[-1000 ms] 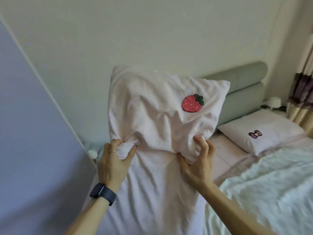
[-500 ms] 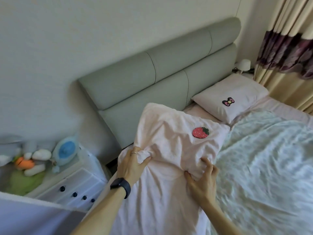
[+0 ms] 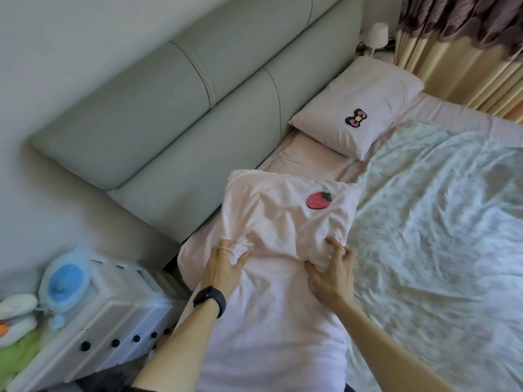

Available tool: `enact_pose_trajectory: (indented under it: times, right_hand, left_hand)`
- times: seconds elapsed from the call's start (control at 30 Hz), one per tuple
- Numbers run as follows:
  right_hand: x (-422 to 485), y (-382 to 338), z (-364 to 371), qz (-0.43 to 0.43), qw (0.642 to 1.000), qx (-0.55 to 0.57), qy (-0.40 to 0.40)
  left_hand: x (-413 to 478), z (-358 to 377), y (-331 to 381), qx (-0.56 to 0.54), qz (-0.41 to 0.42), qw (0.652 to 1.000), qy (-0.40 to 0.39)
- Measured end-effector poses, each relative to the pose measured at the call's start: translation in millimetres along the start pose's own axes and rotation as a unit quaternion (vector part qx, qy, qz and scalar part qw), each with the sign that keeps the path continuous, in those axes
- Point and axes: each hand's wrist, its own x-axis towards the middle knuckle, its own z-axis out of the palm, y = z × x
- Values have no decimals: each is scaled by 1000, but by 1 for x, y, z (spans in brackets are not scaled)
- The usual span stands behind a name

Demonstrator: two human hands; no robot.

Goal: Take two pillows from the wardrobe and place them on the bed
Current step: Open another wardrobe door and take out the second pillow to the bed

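I have the strawberry pillow point(image 3: 283, 222) in both hands at the centre of the frame. My left hand point(image 3: 222, 271) has a closed grip on a bunch of its pink cover, a ring on one finger and a black watch point(image 3: 210, 300) on the wrist. My right hand point(image 3: 329, 274) pinches another fold of the same cover just to the right, fingers curled into the cloth. The pillow's upper end with the strawberry patch point(image 3: 318, 200) points toward the grey headboard point(image 3: 175, 108), and its lower part hangs down toward me, covering the near edge of the bed point(image 3: 317, 154). I cannot tell whether the upper end already rests on the sheet. The bow pillow point(image 3: 359, 106) lies flat on the bed in the upper right, against the headboard and apart from mine. A pale patterned blanket point(image 3: 438, 222) fills the right side. At lower left stands a white nightstand point(image 3: 113, 321) with soft toys point(image 3: 63, 284) on top.
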Motion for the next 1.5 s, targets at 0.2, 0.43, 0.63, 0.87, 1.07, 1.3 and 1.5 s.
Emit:
enact_pose_trajectory:
  times: [0.2, 0.43, 0.63, 0.87, 1.07, 1.3, 1.5]
  right_hand:
    - [53, -29, 12, 40, 999, -5, 34]
    - [141, -72, 36, 97, 989, 22, 105]
    - [220, -83, 71, 127, 989, -20, 77]
    - [218, -36, 119, 159, 972, -163, -57]
    - [234, -45, 172, 75, 951, -277, -115]
    - [338, -52, 226, -58, 937, -330, -100]
    - [334, 17, 231, 106, 879, -388, -256]
  left_hand:
    - [80, -8, 17, -9, 13, 999, -30]
    - [223, -24, 58, -3, 81, 995, -61]
    - [340, -19, 55, 43, 125, 991, 17]
    - [366, 33, -21, 145, 99, 981, -78]
    - [347, 93, -50, 170, 153, 964, -134]
    - [380, 139, -76, 167, 159, 968, -99]
    - [374, 147, -126, 221, 124, 959, -128]
